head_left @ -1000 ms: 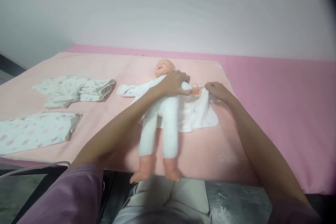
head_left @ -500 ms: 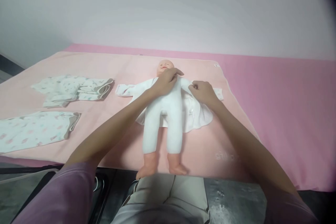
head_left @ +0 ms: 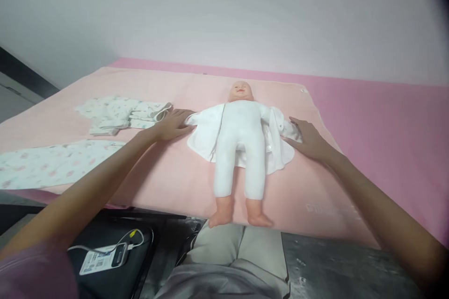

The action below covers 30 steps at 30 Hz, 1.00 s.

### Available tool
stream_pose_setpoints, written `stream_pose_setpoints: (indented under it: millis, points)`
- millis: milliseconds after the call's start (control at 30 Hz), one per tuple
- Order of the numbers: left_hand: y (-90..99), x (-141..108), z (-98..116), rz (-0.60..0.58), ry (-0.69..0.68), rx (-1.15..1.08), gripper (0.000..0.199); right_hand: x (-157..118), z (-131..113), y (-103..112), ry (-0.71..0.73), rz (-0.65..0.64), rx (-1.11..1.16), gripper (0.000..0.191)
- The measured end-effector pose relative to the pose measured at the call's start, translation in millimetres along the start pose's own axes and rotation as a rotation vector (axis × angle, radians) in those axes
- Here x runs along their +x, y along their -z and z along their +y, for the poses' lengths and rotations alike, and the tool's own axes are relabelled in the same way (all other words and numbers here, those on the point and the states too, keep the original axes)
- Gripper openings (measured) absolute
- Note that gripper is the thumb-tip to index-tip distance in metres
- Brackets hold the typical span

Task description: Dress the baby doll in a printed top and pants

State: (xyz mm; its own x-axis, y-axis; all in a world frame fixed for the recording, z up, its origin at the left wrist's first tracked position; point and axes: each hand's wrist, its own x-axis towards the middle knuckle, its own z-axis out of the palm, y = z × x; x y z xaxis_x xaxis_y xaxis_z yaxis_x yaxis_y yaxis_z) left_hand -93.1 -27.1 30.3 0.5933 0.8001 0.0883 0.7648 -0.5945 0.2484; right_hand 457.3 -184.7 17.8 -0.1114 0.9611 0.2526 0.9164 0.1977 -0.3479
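Note:
A baby doll (head_left: 242,126) with a white cloth body lies face up, its feet over the near edge of the bed. A white baby jacket (head_left: 206,133) is spread open beneath its back, with the doll's arms along the sleeves. My left hand (head_left: 174,124) lies palm down at the cuff on the left, fingers stretched out and touching the sleeve end. On the other side my right hand (head_left: 306,139) rests over the patterned cuff (head_left: 292,131), thumb and fingers apart. Part of each cuff is hidden under the hands.
Folded patterned baby clothes (head_left: 119,112) lie left of the doll, and a spotted garment (head_left: 59,163) lies nearer me. A peach mat (head_left: 168,182) covers part of the pink sheet (head_left: 379,149). Below the bed edge, a device with a cable (head_left: 119,256) sits on a black surface.
My hands have moved apart from the doll's chest and upper arm out to the two cuffs. My left hand has uncovered the chest. The camera view has shifted left.

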Motion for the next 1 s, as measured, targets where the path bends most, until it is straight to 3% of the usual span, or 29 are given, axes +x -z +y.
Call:
stream_pose_setpoints:
  millis: [133, 267, 433, 500, 600, 633, 733, 867, 933, 1000]
  points:
    - [-7.4, 21, 17, 0.074, 0.034, 0.15, 0.055, 33, 5, -19, 0.058, 0.013, -0.108, 0.055]
    - [-6.6, 51, 21, 0.134, 0.065, 0.27, 0.049, 60, 34, -11, 0.073, 0.07, -0.247, 0.052]
    - [-9.7, 67, 21, 0.115, 0.101, 0.259, 0.051, 63, 53, -11, 0.006, 0.032, -0.227, 0.052]
    - [-15.0, 58, 29, 0.178, 0.143, 0.211, 0.054, 48, 42, -16, -0.038, 0.113, -0.219, 0.053]
    - [-24.0, 34, 50, 0.363, 0.229, 0.127, 0.055, 14, 12, -22, -0.13, 0.313, -0.215, 0.056]
    - [-26.6, 26, 58, 0.397, 0.266, 0.098, 0.053, 3, 1, -22, -0.169, 0.323, -0.2, 0.054]
    - [-31.1, 17, 79, 0.316, 0.402, 0.017, 0.052, -18, -29, -21, -0.294, 0.138, -0.114, 0.048]
    - [-24.2, 30, 88, 0.028, 0.472, -0.095, 0.041, -12, -44, -7, -0.398, -0.202, -0.02, 0.048]
    - [-15.2, 39, 92, 0.02, 0.458, -0.243, 0.031, -2, -43, 8, -0.4, -0.21, 0.095, 0.047]
    - [-6.3, 50, 104, 0.228, 0.4, -0.435, 0.025, 12, -46, 25, -0.387, -0.026, 0.271, 0.045]
